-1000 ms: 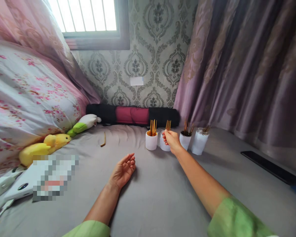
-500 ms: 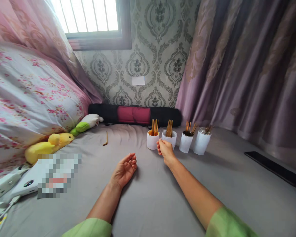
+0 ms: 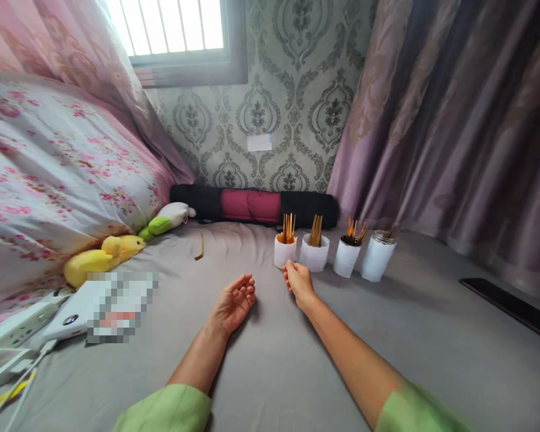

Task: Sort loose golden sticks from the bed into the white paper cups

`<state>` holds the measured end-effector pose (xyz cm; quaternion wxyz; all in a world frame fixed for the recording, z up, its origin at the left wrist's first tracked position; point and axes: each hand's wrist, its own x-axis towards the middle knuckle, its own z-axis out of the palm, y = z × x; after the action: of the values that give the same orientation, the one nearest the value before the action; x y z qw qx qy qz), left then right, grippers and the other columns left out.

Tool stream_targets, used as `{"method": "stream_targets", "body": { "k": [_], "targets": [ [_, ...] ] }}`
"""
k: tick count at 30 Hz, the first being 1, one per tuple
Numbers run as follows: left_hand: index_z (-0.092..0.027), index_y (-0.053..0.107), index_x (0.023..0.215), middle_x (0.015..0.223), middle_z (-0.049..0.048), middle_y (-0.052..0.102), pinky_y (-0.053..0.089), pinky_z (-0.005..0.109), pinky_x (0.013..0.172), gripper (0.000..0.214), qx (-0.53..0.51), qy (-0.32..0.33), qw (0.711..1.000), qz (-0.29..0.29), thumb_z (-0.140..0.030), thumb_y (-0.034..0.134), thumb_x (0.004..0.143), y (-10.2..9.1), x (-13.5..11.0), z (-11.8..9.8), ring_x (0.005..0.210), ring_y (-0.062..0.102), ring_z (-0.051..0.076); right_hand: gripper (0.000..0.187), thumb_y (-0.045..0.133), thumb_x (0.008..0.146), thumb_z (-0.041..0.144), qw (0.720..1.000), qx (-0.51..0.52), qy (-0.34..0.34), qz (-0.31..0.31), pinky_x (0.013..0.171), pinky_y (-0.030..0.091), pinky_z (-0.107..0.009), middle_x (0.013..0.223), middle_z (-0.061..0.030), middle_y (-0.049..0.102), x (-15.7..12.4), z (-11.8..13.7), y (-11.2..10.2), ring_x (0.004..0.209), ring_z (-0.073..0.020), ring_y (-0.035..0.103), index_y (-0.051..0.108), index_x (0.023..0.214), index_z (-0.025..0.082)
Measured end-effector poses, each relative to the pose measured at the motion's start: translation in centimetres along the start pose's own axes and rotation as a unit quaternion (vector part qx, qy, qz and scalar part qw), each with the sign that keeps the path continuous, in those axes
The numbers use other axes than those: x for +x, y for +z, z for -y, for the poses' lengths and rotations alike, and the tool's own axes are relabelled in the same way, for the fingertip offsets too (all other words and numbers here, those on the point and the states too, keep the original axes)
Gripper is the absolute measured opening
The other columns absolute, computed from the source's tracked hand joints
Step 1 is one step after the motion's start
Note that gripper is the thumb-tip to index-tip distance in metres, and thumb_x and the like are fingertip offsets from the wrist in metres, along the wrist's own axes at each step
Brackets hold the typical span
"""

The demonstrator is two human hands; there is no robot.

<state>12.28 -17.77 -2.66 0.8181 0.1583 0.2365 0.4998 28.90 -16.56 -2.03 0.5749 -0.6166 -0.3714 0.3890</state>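
Observation:
My left hand [image 3: 237, 303] rests on the grey sheet, palm up, fingers loosely curled and apart, holding nothing visible. My right hand [image 3: 299, 284] is closed, thumb against the fingers, just in front of a white-wrapped cup [image 3: 285, 254] of thin brown sticks. Whatever it may hold is hidden or too small to make out. Beside that cup stands a wider white-wrapped cup [image 3: 314, 258] with a bundle of sticks. Farther right are a dark-rimmed white cup [image 3: 346, 259] with spread sticks and a taller white-wrapped glass jar [image 3: 378, 259] with some thin sticks.
A small bent golden stick [image 3: 200, 247] lies left of the cups. Plush toys [image 3: 103, 258], a white power bank [image 3: 72, 315] and a power strip [image 3: 24, 327] with cables are at left. A black phone-like slab [image 3: 508, 306] lies right. Behind is a black-and-red roll [image 3: 252, 206].
My right hand has drawn back slightly from the cups, so the second cup shows more fully. My left hand keeps nearly the same pose. The whole view has shifted a little.

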Motion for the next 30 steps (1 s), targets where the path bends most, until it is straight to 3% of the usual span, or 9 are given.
{"method": "stream_targets", "body": {
  "k": [13, 30],
  "targets": [
    [-0.008, 0.056, 0.080, 0.068, 0.0050, 0.057, 0.041, 0.016, 0.046, 0.007, 0.016, -0.002, 1.000, -0.014, -0.010, 0.052, 0.075, 0.2, -0.1, 0.2, 0.054, 0.050, 0.006, 0.038, 0.035, 0.079, 0.040, 0.965, -0.213, -0.154, 0.000, 0.046, 0.033, -0.021, 0.054, -0.0042, 0.059, 0.7, -2.6, -0.1, 0.048, -0.0120, 0.051, 0.058, 0.063, 0.016],
    [-0.009, 0.052, 0.077, 0.062, 0.0023, 0.054, 0.040, 0.014, 0.041, 0.005, 0.098, -0.063, 0.989, -0.086, -0.007, 0.050, 0.073, 1.2, 0.8, -0.3, 0.047, 0.047, 0.005, 0.037, 0.034, 0.081, 0.038, 0.947, -0.269, -0.175, 0.017, 0.050, 0.033, -0.021, 0.061, -0.0065, 0.064, 0.0, -2.3, -0.1, 0.052, -0.0131, 0.053, 0.061, 0.068, 0.016]
  ]
}}
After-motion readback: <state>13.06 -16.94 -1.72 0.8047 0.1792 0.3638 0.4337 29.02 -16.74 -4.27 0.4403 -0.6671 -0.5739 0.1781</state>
